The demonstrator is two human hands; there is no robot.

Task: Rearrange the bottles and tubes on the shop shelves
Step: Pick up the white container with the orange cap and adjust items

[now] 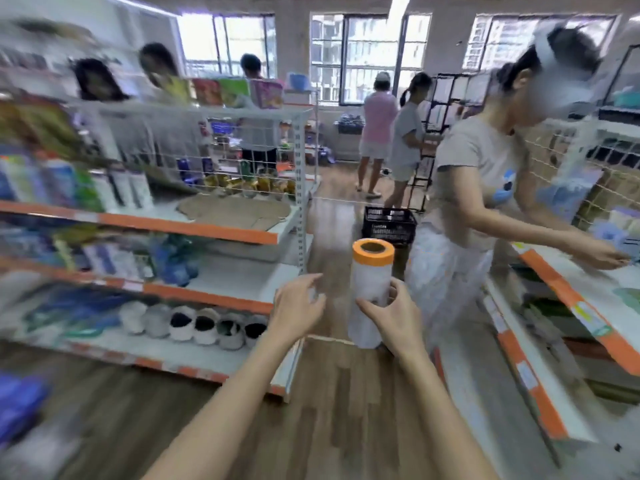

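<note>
Bottles and tubes (128, 188) stand blurred in a row at the left end of the middle shelf (187, 227), a white board with an orange front lip. On the board's right end lies a flat piece of brown cardboard (235, 210). In mid-air over the aisle, a white cylindrical roll (371, 292) with an orange band round its hollow top stands upright in the right hand (394, 317), whose grip curls round its lower half. The left hand (299, 306) hovers just beside it, fingers spread and loose, holding nothing. Soft, rounded slippers (204, 325) line the bottom shelf's front edge. The wood-plank floor (346, 410) runs open between the two racks, up to a black crate (389, 225) and a person (478, 209) reaching to the right rack. Labels are too blurred to read.
</note>
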